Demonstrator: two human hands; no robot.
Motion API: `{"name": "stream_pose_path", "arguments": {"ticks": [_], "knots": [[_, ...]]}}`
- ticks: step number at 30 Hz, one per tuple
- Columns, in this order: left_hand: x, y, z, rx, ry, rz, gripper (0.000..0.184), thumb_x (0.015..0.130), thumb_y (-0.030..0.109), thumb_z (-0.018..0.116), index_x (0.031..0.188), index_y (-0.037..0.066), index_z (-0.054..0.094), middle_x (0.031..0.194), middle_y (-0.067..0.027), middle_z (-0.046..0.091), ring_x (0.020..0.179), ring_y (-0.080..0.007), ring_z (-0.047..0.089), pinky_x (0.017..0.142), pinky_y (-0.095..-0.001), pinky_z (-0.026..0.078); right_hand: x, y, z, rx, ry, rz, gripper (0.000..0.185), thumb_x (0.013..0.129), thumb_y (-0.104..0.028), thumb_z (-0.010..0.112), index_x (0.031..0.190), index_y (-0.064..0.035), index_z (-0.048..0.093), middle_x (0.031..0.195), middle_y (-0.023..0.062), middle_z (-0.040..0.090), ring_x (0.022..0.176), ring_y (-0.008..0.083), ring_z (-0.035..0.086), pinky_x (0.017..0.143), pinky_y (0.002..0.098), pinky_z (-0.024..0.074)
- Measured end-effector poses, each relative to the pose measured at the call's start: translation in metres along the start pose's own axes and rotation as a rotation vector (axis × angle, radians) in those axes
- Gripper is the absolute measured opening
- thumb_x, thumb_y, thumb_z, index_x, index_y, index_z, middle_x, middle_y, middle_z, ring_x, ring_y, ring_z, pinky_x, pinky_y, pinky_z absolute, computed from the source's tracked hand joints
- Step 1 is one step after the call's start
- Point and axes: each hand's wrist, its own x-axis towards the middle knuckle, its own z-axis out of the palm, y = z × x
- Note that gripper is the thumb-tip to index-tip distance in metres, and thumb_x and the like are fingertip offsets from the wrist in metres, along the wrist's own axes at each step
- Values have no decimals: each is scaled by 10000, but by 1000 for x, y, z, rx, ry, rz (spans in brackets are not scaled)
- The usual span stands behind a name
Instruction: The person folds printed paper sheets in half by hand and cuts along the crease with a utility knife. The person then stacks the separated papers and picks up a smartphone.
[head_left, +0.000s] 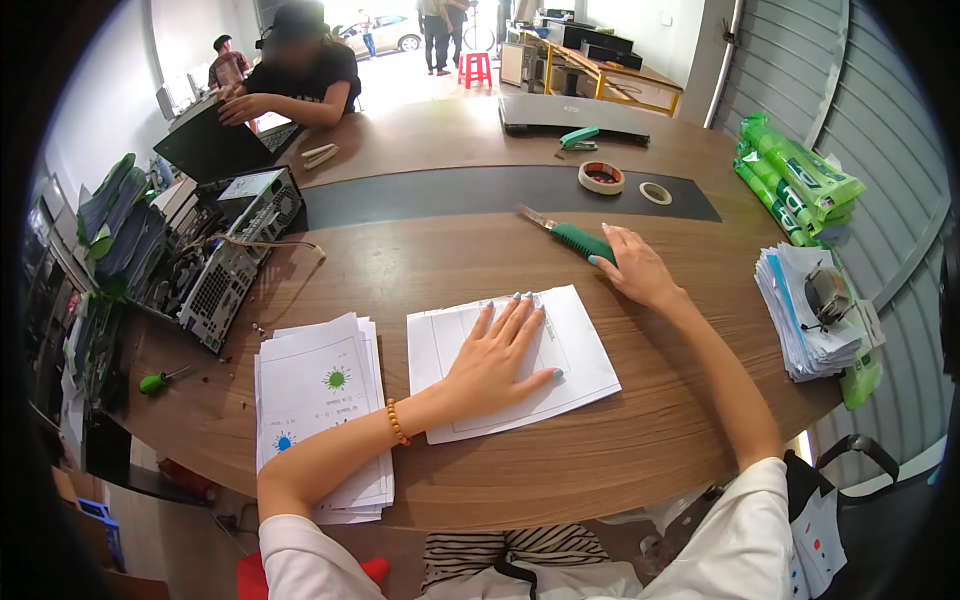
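– Left hand (495,358)?
– Spread flat on the white paper (578,348), at the near middle of the counter (665,430)
– And the right hand (640,268)?
– Its thumb and fingers straddle the green knife (578,240), farther right; whether they pinch it, I cannot tell

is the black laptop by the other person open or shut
Open: the black laptop has its lid raised and some keyboard showing.

Left hand (497,357) flat, thumb (538,382) splayed — right hand (637,268) farther forward, palm-down.
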Motion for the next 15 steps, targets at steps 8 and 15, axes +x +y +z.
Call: {"name": "stream_pose_path", "arguments": {"ticks": [8, 15], "knots": [[0, -2, 2, -5, 15, 5, 746, 899, 508, 391, 1375, -47, 247, 1439, -232, 225, 1365, -323, 164, 1120, -433, 84, 5, -6, 6, 104, 30, 142, 380, 845, -277, 590, 1053, 34, 525, 1057, 181, 571, 957, 332, 556, 813, 412, 459], [1, -1, 1, -16, 5, -1, 726, 902, 489, 398, 1366, -52, 264, 1437, -236, 224, 1363, -328, 169, 1120, -437, 85, -45, -16, -64, 178, 157, 250, 280, 842, -225, 591, 995, -7, 503, 885, 190, 598, 784, 365, 587, 692, 428, 461]]}}
